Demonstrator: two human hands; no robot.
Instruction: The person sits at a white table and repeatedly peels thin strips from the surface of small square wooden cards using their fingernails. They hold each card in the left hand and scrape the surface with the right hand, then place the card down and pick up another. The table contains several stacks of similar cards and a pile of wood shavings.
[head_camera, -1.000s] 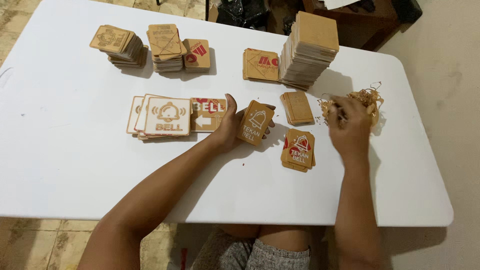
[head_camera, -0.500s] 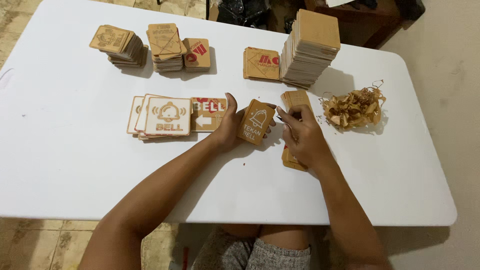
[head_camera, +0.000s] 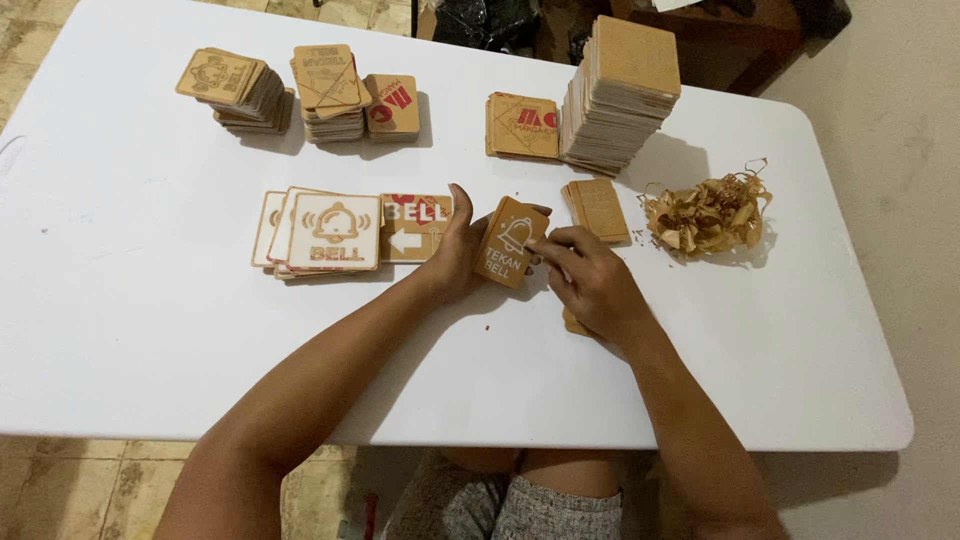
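Both hands (head_camera: 590, 285) on bell plaque (head_camera: 511, 243), mid-table (head_camera: 120, 330)

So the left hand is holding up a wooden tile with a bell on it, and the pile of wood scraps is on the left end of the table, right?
Not quite. The head view shows the pile of wood scraps toward the right end of the table, not the left. The left hand does hold the bell tile.

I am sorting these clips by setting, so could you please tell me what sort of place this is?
Probably a small home workshop or craft space, not a factory. A white folding table on a tiled floor holds stacks of wooden plaques, and a pile of wood offcuts lies beside them. The left hand and right hand hold one bell plaque.
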